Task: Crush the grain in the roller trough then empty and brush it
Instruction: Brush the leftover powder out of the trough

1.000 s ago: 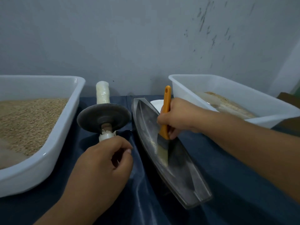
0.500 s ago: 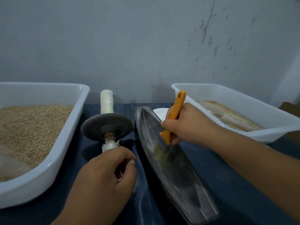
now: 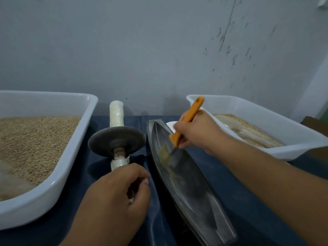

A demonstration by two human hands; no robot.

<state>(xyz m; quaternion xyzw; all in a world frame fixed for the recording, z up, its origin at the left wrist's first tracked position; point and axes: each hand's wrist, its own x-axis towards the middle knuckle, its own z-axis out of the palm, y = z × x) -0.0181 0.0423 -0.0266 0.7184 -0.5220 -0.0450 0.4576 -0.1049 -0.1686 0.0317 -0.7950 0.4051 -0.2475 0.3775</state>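
Right hand (image 3: 197,132) grips orange brush (image 3: 188,119); bristles blurred inside metal trough (image 3: 186,176) lying mid-surface. Left hand (image 3: 115,197) curls around roller's near handle (image 3: 119,161), mostly hidden. Small white object (image 3: 170,125) behind right hand unidentifiable.

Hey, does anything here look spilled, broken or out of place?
Nothing spilled. The white wrap on the roller handle is frayed just above the left hand. Dusty residue remains in the trough, where the right hand holds the brush.

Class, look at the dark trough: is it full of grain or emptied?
Nearly emptied: the trough shows bare dark metal with only pale dust where the brush sweeps.
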